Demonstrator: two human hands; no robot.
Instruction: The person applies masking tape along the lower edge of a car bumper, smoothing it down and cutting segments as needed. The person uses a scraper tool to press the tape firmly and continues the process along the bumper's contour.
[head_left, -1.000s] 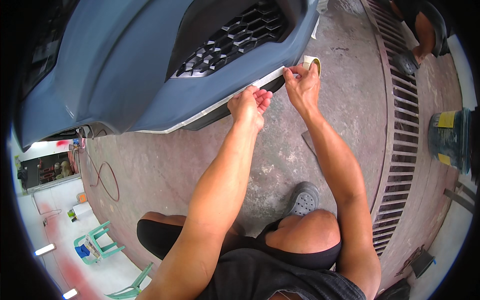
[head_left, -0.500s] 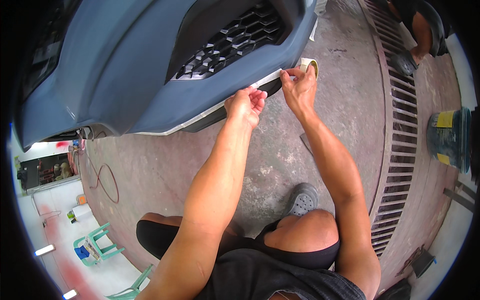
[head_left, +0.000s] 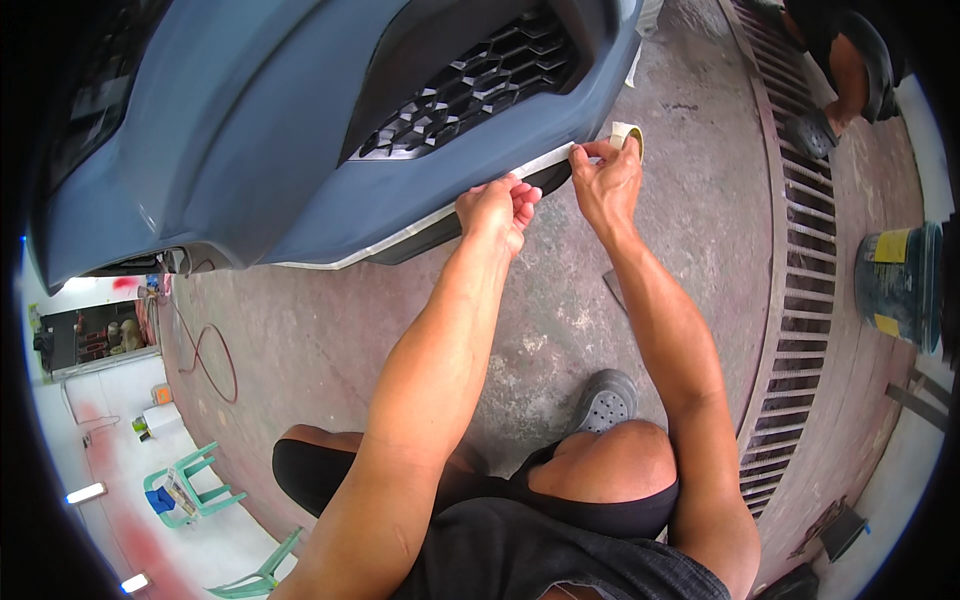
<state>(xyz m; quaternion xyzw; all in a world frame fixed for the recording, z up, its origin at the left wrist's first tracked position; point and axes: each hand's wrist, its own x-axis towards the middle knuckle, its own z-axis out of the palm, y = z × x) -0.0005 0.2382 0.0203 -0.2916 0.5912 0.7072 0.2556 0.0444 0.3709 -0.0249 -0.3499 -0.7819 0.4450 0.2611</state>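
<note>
A strip of whitish masking tape [head_left: 400, 232] runs along the lower edge of a blue-grey car bumper [head_left: 330, 200]. My left hand [head_left: 492, 212] is at this edge, its fingers curled and its uppermost fingertips against the strip; part of their contact is hidden. Farther right, my right hand [head_left: 608, 188] grips the masking tape roll [head_left: 627, 140], thumb and index finger pinching the strip close to the bumper's corner. Between my hands, the tape looks stretched along the edge. Below it shows a dark lower trim [head_left: 425, 243].
A black honeycomb grille [head_left: 480, 85] sits above the tape. A slotted floor drain [head_left: 805, 270] runs down the right, beside a dark bucket [head_left: 898, 285] and another person's shoe [head_left: 812, 132]. A red hose [head_left: 215, 365] and green chair [head_left: 195, 485] are at left.
Both hands have shifted slightly to the right along the bumper edge in the picture. The tape roll stays in my right hand; the view has moved a little too.
</note>
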